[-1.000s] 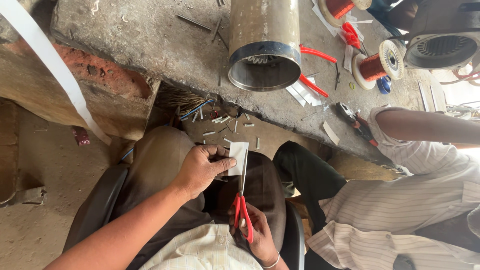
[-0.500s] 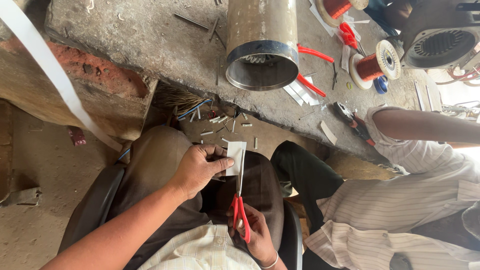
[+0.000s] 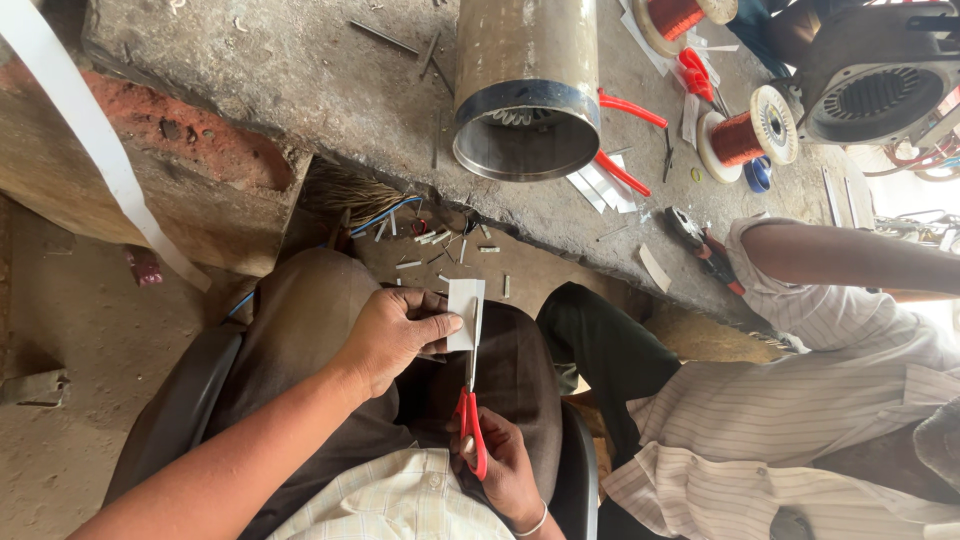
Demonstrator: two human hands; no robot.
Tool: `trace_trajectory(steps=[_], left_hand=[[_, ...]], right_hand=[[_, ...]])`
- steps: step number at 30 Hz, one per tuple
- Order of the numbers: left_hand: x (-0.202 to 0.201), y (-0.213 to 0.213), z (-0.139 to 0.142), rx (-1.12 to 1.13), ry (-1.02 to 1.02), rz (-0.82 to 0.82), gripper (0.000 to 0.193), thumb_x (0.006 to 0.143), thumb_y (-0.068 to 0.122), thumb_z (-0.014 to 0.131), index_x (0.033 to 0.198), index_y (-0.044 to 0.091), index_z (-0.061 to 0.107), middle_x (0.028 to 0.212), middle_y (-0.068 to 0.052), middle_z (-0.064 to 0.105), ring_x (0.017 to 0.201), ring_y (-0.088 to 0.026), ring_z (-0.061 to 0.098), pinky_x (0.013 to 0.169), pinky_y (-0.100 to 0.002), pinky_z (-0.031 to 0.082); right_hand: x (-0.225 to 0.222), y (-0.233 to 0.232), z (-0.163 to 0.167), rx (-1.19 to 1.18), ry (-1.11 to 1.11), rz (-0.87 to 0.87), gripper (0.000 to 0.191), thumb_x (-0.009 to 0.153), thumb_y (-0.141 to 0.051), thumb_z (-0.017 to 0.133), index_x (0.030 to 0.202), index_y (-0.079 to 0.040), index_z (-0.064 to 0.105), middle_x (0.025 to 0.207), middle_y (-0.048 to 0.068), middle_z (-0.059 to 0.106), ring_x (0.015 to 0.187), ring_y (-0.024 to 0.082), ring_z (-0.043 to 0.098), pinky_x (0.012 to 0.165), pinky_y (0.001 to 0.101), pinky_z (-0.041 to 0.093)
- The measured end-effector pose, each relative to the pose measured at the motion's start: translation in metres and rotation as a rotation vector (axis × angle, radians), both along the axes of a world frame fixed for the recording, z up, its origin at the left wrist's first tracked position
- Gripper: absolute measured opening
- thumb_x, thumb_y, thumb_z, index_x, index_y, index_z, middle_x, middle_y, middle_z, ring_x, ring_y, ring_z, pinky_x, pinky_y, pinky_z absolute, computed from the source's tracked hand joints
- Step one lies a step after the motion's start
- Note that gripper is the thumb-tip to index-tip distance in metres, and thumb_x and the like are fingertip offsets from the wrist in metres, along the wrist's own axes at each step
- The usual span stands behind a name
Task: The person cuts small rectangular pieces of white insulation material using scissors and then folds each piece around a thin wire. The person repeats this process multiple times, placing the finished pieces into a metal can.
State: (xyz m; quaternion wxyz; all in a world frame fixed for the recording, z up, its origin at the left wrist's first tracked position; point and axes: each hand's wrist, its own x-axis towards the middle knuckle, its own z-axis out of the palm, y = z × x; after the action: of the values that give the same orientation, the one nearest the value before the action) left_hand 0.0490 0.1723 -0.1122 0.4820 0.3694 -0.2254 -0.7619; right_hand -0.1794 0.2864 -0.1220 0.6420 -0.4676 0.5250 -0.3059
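Observation:
My left hand (image 3: 395, 335) pinches a small white sheet of paper (image 3: 463, 312) over my lap. My right hand (image 3: 505, 470) grips red-handled scissors (image 3: 470, 420), whose blades run up into the right side of the paper. Narrow white paper strips (image 3: 430, 238) lie scattered on the ground beyond my knees. A long white paper band (image 3: 90, 140) trails off at the far left.
A metal cylinder (image 3: 525, 90) lies on the concrete slab (image 3: 300, 80) ahead, with red-handled pliers (image 3: 630, 140) beside it. Copper wire spools (image 3: 745, 135) and a motor housing (image 3: 880, 75) sit at the right. A co-worker in a striped shirt (image 3: 800, 420) sits close on my right.
The scissors have cut further up into the paper, and my left hand has shifted its grip slightly. The view has drifted a little.

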Motion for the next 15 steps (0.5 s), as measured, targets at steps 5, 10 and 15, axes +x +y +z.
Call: trace_trajectory(steps=[5,10,15], left_hand=[[-0.010,0.006,-0.001,-0.031,-0.007,-0.032,0.010,0.085,0.005,0.079,0.089,-0.001,0.073,0.083,-0.006,0.074,0.072,-0.013,0.069,0.065,-0.029,0.060],[-0.013,0.009,-0.003,0.020,0.002,-0.056,0.009,0.085,0.006,0.078,0.089,-0.001,0.073,0.085,-0.006,0.074,0.075,-0.013,0.070,0.068,-0.029,0.062],[-0.011,0.006,-0.004,0.068,0.019,-0.068,0.009,0.085,0.006,0.078,0.090,0.001,0.073,0.087,-0.006,0.075,0.078,-0.015,0.073,0.070,-0.031,0.062]], right_hand=[[0.001,-0.003,0.000,-0.020,-0.111,-0.024,0.052,0.090,-0.032,0.076,0.122,0.008,0.065,0.084,0.006,0.068,0.070,0.013,0.062,0.063,0.0252,0.050],[0.001,-0.002,-0.004,-0.047,-0.101,-0.016,0.052,0.092,-0.033,0.075,0.124,0.007,0.065,0.083,0.006,0.067,0.070,0.013,0.061,0.065,0.0254,0.050],[-0.004,-0.003,-0.010,-0.043,-0.020,0.011,0.045,0.096,-0.029,0.073,0.120,0.008,0.066,0.080,0.004,0.065,0.068,0.010,0.056,0.062,0.0244,0.045]])
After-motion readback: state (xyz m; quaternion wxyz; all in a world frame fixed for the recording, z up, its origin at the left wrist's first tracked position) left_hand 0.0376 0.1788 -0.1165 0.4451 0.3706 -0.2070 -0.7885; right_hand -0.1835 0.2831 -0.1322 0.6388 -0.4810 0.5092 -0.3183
